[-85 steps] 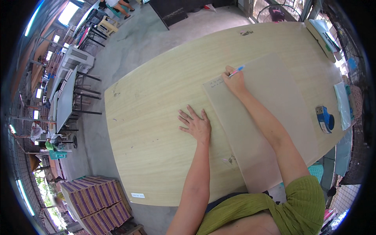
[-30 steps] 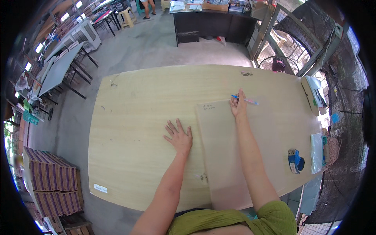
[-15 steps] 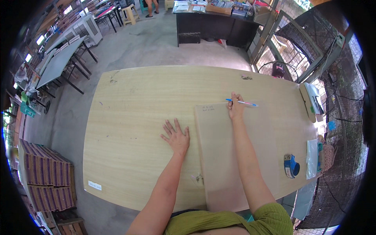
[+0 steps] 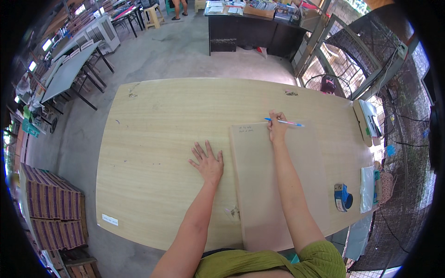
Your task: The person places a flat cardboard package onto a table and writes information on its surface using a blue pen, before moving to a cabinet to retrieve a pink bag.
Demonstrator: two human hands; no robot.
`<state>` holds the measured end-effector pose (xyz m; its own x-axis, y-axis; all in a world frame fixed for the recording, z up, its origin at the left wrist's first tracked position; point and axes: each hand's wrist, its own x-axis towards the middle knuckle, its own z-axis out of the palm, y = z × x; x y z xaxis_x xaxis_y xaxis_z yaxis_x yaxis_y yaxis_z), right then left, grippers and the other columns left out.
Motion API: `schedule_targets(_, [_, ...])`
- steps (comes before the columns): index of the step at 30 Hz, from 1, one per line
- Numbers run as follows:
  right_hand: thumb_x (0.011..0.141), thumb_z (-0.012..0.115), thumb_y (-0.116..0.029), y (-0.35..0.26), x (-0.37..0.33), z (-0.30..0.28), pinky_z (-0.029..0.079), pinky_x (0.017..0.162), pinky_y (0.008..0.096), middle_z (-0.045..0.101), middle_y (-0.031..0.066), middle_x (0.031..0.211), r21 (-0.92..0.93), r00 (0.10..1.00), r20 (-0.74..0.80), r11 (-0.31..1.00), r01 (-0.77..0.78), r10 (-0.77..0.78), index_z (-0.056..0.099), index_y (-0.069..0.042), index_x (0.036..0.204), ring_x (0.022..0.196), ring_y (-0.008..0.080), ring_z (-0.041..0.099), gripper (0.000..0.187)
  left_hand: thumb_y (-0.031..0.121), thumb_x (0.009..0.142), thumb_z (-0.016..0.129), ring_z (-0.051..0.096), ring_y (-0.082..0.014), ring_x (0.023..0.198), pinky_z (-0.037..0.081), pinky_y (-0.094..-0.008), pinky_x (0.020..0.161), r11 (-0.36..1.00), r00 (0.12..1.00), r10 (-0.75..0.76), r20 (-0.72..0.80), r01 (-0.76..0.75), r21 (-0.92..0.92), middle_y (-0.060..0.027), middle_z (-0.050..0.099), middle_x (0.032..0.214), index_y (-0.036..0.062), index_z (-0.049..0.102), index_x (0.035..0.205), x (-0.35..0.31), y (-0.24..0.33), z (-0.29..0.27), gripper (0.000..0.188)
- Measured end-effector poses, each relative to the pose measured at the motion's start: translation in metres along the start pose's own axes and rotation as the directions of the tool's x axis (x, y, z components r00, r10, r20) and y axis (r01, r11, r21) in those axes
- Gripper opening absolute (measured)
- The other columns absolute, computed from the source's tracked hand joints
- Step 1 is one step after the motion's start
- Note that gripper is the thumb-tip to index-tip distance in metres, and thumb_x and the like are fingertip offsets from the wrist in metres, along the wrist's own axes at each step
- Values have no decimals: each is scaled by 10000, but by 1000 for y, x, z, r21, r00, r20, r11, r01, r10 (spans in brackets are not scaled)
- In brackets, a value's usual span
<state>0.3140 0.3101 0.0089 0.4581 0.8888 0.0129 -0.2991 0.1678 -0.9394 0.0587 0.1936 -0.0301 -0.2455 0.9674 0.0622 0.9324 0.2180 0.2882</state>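
My left hand (image 4: 208, 164) lies flat with fingers spread on the pale wooden tabletop (image 4: 153, 185), just left of a long tan board or flat package (image 4: 259, 185). Dark handwriting shows near that board's far left corner. Closed round a blue-and-white pen (image 4: 292, 123), my right hand (image 4: 277, 127) rests at the board's far edge. The pen lies nearly level across the fingers, one blue end toward the left. My right forearm crosses the board and covers part of it.
A blue tape dispenser (image 4: 343, 198) sits on the table's right side. Beyond it are a clear plastic packet (image 4: 367, 190) and a clipboard-like stack (image 4: 368, 121) at the edge. Striped cardboard stacks (image 4: 53, 199) stand at lower left. A dark desk (image 4: 259, 34) is far ahead, and a person's legs (image 4: 178, 9) show there.
The view has shifted very slightly. Both hands keep nearly the same place and hold, the pen still in my right hand.
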Motion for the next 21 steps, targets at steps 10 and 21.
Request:
schedule_targets(10, [775,729,-142,10,-12,19,281,499,350,341,29,532,-615,941,112,722,318,-319,361,-44,592,553,122,321,423,543,944,414,96,-403,1462,66,-690,1095,1000,1000,7,-26,-7,-10,-196,105,1594,169,251,1527,0,-1,1,711])
schedule_targets(21, [776,680,-103,14,-18,24,279,481,364,270,75,541,-641,945,68,711,287,-320,357,-17,622,549,131,272,368,523,949,423,127,-411,1455,106,-705,1082,1000,1000,18,-19,-18,6,-208,124,1587,156,256,1524,0,4,-4,702])
